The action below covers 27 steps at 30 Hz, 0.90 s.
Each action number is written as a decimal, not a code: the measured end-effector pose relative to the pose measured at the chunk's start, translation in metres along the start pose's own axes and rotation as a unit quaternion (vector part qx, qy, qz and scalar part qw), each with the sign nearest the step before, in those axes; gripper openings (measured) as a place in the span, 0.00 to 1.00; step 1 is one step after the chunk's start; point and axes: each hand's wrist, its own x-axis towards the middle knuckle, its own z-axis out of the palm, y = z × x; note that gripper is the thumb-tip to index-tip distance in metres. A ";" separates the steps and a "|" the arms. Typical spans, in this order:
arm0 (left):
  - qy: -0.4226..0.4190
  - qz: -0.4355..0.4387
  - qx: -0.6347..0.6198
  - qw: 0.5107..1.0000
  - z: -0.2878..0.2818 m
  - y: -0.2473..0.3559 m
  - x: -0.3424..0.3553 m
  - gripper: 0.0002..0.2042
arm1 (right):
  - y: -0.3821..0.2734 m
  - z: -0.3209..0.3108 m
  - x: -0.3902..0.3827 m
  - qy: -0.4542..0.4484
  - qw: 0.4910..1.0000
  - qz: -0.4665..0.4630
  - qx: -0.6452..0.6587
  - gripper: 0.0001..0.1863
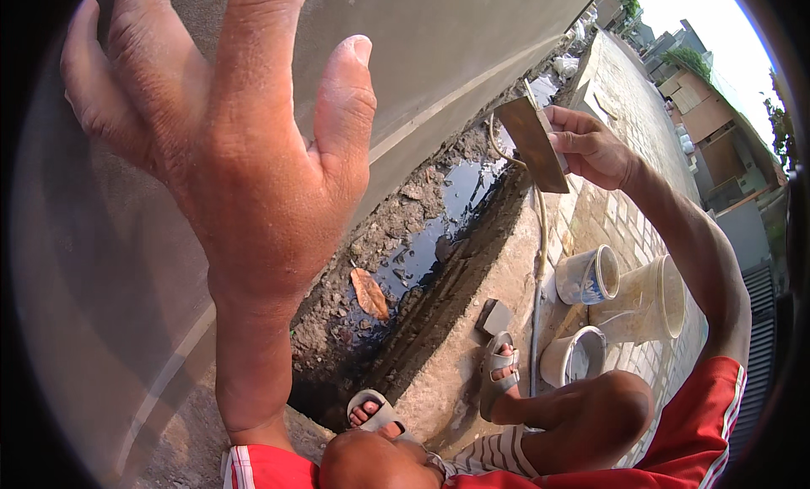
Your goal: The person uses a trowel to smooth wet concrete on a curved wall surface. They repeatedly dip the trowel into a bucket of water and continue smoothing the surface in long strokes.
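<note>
One flat trowel (531, 143), pinched from behind in the right hand (591, 147) above the ditch (439, 293), seemingly leaving its face free; one left hand (253, 181), spread before the grey wall (439, 54), perhaps for balance; three buckets (629, 312) near the feet (504, 362), presumably for easy reach.

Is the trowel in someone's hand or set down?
In hand: the right hand grips the trowel with thumb and fingers, arm stretched out.
</note>
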 end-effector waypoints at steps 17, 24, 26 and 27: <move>-0.177 0.115 0.175 0.962 0.000 -0.024 -0.014 0.24 | 0.231 0.027 0.135 0.249 0.907 -0.200 0.273 0.27; -0.169 0.182 0.227 0.942 -0.003 -0.031 -0.009 0.20 | 0.221 -0.003 0.204 0.319 0.873 -0.317 0.188 0.24; -0.155 0.187 0.240 0.940 0.000 -0.031 -0.010 0.19 | 0.221 -0.003 0.211 0.329 0.872 -0.324 0.165 0.23; -0.147 0.187 0.248 0.939 0.001 -0.031 -0.011 0.19 | 0.221 -0.004 0.215 0.333 0.874 -0.325 0.144 0.23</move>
